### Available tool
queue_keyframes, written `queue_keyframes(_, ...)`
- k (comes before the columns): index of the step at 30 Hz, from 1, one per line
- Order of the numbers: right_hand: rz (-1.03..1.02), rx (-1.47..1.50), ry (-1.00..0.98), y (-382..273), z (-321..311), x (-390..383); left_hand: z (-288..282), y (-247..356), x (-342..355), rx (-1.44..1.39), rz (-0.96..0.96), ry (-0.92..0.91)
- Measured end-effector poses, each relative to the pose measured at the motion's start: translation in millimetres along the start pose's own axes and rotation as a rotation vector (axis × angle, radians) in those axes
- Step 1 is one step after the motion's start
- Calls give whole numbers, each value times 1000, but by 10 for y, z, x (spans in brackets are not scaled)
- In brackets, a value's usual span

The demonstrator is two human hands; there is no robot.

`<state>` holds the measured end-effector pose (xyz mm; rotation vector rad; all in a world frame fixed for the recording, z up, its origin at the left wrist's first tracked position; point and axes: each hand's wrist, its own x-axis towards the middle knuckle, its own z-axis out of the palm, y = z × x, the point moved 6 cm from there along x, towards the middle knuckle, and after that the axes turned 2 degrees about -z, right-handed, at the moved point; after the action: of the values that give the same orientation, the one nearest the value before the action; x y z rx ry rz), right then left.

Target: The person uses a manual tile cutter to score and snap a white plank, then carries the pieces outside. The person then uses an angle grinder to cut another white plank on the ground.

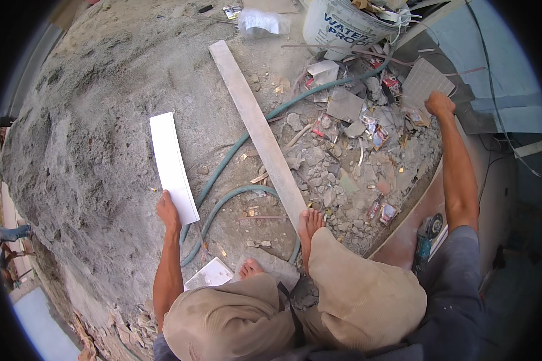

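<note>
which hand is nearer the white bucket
Right. The right hand, at a corner of the grey tile, is below and right of the white bucket in the picture; the left hand, on the white strip, is farther, lower left.

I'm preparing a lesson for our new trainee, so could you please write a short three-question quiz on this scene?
1. Which hand holds the white strip?
2. True or false: the green hose crosses over the top of the long board.
3. What is the main colour of the bucket near the rubble: A) red, B) white, C) black?

Key:
1. The left hand.
2. False; the long board lies over the green hose where they cross.
3. B, white.
</note>
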<state>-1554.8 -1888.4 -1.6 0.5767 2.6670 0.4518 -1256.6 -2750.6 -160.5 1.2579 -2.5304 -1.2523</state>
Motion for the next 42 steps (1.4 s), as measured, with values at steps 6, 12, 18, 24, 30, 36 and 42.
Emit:
queue_keyframes(6, -743, 500, -294, -2485, 1146, -1695, 7, -102, 73, 240, 82, 74)
queue_keyframes(12, -713, 459, -248, -3173, 1570, -2381, -75, 52, 76, 592, 316, 401)
queue_keyframes(18, -787, 479, -169, -2959, 1558, -2253, 597, 955, -479, 405, 736, 12)
queue_keyframes(24, -803, 480, -115, -3259, 1560, -2563, 1342, 1291, -928, 387, 894, -344)
queue_keyframes(30, -137, 548, 381, -2113, 1214, -1912, 1572, 1239, -924, 476, 953, -371)
queue_keyframes(36, -590, 603, -213, -2475, 754, -2155, 1790, 1363, -608, 571, 997, -316)
queue_keyframes(42, -728, 460, -457, -3320, 1075, -2685, 2257, 1582, -414, 752, 962, -395)
